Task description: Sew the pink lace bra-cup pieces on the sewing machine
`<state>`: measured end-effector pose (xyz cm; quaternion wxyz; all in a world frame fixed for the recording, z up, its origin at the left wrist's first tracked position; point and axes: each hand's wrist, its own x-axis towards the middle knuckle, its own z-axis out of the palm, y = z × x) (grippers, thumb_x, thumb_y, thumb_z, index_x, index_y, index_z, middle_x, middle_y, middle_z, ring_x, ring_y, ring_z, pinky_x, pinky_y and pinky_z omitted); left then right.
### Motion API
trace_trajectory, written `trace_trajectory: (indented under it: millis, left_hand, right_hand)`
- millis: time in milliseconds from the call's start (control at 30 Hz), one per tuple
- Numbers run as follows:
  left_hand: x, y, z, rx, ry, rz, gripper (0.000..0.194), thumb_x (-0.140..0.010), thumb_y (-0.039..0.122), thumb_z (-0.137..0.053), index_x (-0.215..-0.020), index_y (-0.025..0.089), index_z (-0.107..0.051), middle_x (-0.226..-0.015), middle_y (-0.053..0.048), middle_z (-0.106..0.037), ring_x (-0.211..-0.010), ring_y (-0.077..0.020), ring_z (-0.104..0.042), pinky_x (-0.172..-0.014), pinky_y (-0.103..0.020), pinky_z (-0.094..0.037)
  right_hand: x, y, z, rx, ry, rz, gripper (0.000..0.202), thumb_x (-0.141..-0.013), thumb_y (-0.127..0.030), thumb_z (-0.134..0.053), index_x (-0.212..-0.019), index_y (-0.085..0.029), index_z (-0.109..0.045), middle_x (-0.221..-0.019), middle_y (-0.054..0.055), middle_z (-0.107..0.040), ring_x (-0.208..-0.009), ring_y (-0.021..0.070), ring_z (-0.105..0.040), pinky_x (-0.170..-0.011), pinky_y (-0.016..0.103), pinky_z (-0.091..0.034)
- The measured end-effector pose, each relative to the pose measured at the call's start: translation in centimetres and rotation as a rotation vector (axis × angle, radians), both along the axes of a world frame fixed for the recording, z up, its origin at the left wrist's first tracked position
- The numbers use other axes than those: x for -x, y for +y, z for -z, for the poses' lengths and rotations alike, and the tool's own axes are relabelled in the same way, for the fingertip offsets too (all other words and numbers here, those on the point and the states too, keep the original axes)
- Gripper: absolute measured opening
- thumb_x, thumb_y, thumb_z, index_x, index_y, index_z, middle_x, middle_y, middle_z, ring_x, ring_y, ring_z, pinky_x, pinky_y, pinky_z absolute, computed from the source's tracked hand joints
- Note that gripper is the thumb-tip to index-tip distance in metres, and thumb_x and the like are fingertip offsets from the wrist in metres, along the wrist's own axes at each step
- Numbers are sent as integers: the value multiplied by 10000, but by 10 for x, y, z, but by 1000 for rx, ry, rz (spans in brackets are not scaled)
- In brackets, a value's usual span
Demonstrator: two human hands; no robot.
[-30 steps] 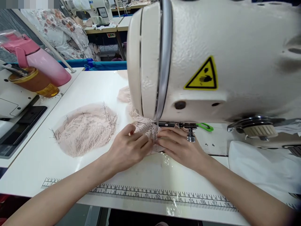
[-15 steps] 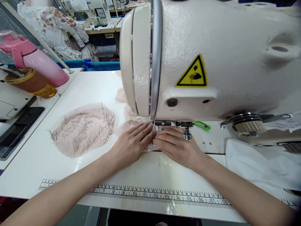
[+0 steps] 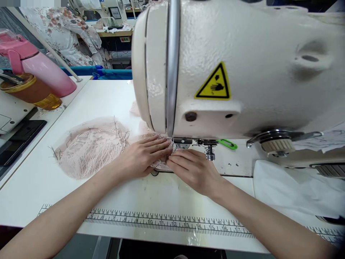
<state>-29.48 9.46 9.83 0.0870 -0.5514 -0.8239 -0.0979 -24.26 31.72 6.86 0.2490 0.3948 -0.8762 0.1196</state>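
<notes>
While the left hand [image 3: 142, 156] lies flat and open over the pale pink lace [image 3: 161, 164], its fingers stretched out side by side, the right hand [image 3: 192, 169] rests its bent fingertips on the near right part of the same cloth. Whether the right fingers pinch the lace or only press on it, I cannot tell. The two hands nearly meet, fingertips close together, and the lace sits under and between them, just beside the metal foot parts [image 3: 185, 142] of the sewing machine [image 3: 215, 54]. More of it runs back behind the left fingers, partly hidden by the machine head.

Just beyond the right hand, a green clip [image 3: 228, 144] lies on the machine bed. To the left of the left hand, near its wrist, a second lace piece [image 3: 91, 151] lies on the white table [image 3: 107, 97], with dark loose threads along its edge. A printed ruler [image 3: 161, 221] crosses the table's near side, passing below both forearms. White cloth [image 3: 291, 187] lies at the right.

At the far left are a pink bottle [image 3: 45, 70], a brown cup [image 3: 35, 91] with tools standing in it, and a black phone [image 3: 21, 140]. Farther back, a person in flowered clothing [image 3: 61, 32] is beside another sewing machine [image 3: 105, 10].
</notes>
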Motion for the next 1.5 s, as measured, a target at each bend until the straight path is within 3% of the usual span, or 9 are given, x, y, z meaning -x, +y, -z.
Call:
trace_trajectory:
  millis: [367,533,800,1033,1500]
  left_hand:
    - [2,0,0,9,-25,-46,531,-816,71,-418,-1329,115,-544,-1357,-97,-581,-1311,-236,-510,-1123,-453,-410]
    - [2,1,0,26,-4,-68,524,-825,72,-416,-1332,112,-540,-1364,-109,-575,-1307,-252,-513,-1109,-474,-420]
    - [-4,4,6,34,54,-107,492,-879,216,-478,-1356,98,-509,-1357,-131,-581,-1285,-270,-532,-1090,-465,-429]
    - [-11,8,5,46,98,-125,472,-914,275,-456,-1334,69,-521,-1337,-166,-588,-1240,-291,-567,-1057,-483,-439]
    - [-16,13,5,59,127,-166,429,-954,295,-439,-1298,69,-558,-1303,-179,-609,-1216,-306,-583,-1052,-487,-423]
  right_hand:
    - [5,-2,1,-2,24,14,202,-922,-113,-523,-969,-216,-691,-908,26,-712,-939,148,-602,-734,251,-509]
    - [6,0,2,1,-5,16,260,-952,-125,-462,-1011,-221,-697,-948,31,-712,-954,147,-613,-777,278,-527]
    - [9,4,-4,31,-7,-18,277,-947,-76,-442,-912,-196,-689,-913,29,-703,-885,133,-604,-753,267,-480]
    - [6,9,-11,8,98,88,172,-909,-106,-527,-846,-184,-667,-899,-2,-708,-816,107,-601,-573,263,-337]
    - [8,13,-11,-52,83,214,190,-891,-106,-516,-877,-235,-654,-998,-51,-728,-692,115,-608,-578,321,-323]
